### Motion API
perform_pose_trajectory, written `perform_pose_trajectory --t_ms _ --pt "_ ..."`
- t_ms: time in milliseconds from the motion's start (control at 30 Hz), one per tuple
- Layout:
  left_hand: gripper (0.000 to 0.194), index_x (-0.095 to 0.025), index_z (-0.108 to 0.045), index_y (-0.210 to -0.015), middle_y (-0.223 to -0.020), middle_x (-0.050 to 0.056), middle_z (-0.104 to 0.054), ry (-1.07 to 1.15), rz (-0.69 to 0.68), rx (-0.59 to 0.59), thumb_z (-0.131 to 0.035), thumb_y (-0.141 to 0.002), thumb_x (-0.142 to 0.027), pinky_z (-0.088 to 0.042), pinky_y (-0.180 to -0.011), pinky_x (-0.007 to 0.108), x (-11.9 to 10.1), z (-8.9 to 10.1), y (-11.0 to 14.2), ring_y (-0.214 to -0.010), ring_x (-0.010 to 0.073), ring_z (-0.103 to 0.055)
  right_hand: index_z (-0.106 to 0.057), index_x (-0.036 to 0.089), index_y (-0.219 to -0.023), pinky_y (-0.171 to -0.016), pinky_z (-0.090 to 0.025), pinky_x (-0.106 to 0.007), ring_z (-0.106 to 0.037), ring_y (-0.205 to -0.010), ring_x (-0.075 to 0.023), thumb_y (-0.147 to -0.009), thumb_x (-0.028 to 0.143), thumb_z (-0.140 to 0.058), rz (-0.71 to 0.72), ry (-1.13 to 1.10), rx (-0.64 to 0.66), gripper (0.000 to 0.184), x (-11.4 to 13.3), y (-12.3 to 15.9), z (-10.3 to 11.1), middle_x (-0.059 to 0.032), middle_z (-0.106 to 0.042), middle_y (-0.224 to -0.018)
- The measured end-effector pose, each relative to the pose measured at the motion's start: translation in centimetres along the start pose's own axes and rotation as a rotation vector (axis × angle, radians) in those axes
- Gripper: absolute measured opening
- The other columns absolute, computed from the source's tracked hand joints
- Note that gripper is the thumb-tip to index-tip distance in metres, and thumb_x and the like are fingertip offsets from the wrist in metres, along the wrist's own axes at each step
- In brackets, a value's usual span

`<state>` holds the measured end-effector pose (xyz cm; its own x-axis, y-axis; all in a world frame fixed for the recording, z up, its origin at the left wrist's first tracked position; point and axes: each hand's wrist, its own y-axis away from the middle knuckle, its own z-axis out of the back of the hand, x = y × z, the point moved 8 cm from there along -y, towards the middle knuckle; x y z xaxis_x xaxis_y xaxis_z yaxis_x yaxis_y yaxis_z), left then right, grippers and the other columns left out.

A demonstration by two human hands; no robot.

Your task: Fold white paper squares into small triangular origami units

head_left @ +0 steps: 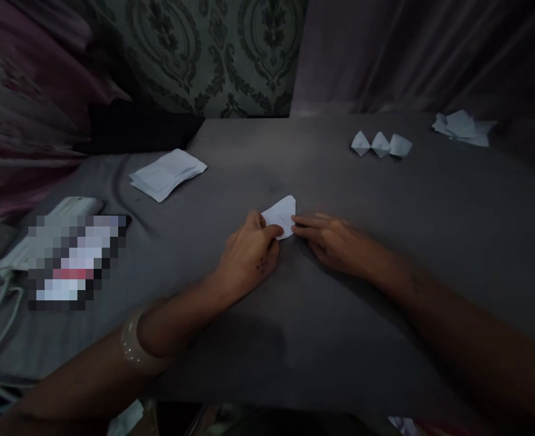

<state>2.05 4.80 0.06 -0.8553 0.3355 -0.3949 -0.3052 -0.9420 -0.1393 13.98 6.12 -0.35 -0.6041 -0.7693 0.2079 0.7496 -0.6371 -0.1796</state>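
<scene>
A small folded piece of white paper (282,213) lies on the grey cloth in front of me, its narrow end pointing up. My left hand (252,245) is closed on its left side, with the thumb pressed across the lower part. My right hand (328,239) reaches in from the right, and its fingertips grip the paper's right edge. Part of the paper is hidden under my left fingers.
A stack of white paper sheets (167,172) lies at left. Several folded paper pieces stand in a row (380,144) at far right, near loose papers (462,127). A blurred phone (79,260), a white device (63,209) and cables (4,321) are on the left.
</scene>
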Motion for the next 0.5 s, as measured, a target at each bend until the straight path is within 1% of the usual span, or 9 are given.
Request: perform_pose_trajectory --t_ms 67,133,200,233,300,367,500 --pt "0.024 -0.022 -0.071 -0.102 -0.103 0.01 -0.056 -0.101 -0.111 -0.038 -0.052 -0.089 -0.025 -0.044 -0.076 0.035 -0.6 0.2 -0.1 -0.091 0.0228 -0.053 -0.068 0.018 -0.112 -0.088 -0.053 -0.042 -0.062 -0.109 -0.0268 -0.085 0.006 -0.047 0.009 -0.007 0.004 0.037 0.1 0.0 0.1 -0.0092 -0.063 -0.127" --pt "0.023 -0.022 -0.072 -0.098 -0.106 0.01 -0.059 -0.137 -0.21 -0.036 -0.05 -0.091 -0.027 -0.041 -0.083 0.04 -0.9 0.0 -0.4 -0.1 0.026 -0.05 -0.07 0.019 -0.109 -0.089 -0.053 -0.04 -0.063 -0.107 -0.0251 -0.084 0.007 -0.048 0.013 -0.019 0.0 0.035 0.0 -0.1 0.2 -0.0085 -0.065 -0.125" --pt "0.024 -0.022 -0.071 -0.097 -0.104 0.007 -0.063 -0.104 -0.259 -0.004 -0.049 -0.093 -0.028 -0.039 -0.085 0.04 -0.8 -0.4 -0.8 -0.099 0.0251 -0.051 -0.07 0.019 -0.108 -0.091 -0.052 -0.039 -0.064 -0.107 -0.0237 -0.085 0.009 -0.047 0.014 -0.028 0.003 0.034 -0.1 -0.1 0.2 -0.0078 -0.065 -0.124" --pt "0.024 -0.022 -0.071 -0.098 -0.101 0.006 -0.065 -0.065 -0.261 0.014 -0.048 -0.094 -0.028 -0.039 -0.084 0.039 -0.6 -0.6 -1.1 -0.098 0.0238 -0.053 -0.071 0.019 -0.108 -0.093 -0.051 -0.039 -0.063 -0.108 -0.0236 -0.086 0.01 -0.047 0.012 -0.033 0.003 0.034 -0.2 -0.1 0.1 -0.0079 -0.065 -0.124" --pt "0.023 -0.021 -0.07 -0.096 -0.099 0.005 -0.067 0.041 -0.226 0.037 -0.048 -0.094 -0.026 -0.04 -0.084 0.036 0.0 -0.9 -1.7 -0.094 0.0211 -0.056 -0.071 0.018 -0.109 -0.095 -0.049 -0.039 -0.061 -0.112 -0.0241 -0.086 0.011 -0.047 0.002 -0.062 -0.005 0.034 -0.6 -0.1 0.1 -0.0083 -0.065 -0.125" --pt "0.021 -0.019 -0.07 -0.092 -0.096 0.004 -0.068 0.142 -0.15 0.038 -0.05 -0.092 -0.025 -0.042 -0.082 0.033 0.7 -0.9 -2.2 -0.092 0.0195 -0.059 -0.071 0.019 -0.109 -0.098 -0.048 -0.04 -0.06 -0.114 -0.024 -0.084 0.011 -0.049 -0.008 -0.127 -0.022 0.035 -1.1 -0.1 0.2 -0.0073 -0.064 -0.126" --pt "0.021 -0.019 -0.072 -0.091 -0.088 0.004 -0.068 0.234 0.004 0.044 -0.054 -0.088 -0.029 -0.044 -0.074 0.03 1.6 -0.9 -2.9 -0.081 0.0181 -0.061 -0.072 0.023 -0.107 -0.095 -0.049 -0.037 -0.061 -0.11 -0.0209 -0.079 0.007 -0.048 0.001 -0.287 -0.042 0.04 -2.1 -0.5 0.4 -0.0034 -0.065 -0.123"
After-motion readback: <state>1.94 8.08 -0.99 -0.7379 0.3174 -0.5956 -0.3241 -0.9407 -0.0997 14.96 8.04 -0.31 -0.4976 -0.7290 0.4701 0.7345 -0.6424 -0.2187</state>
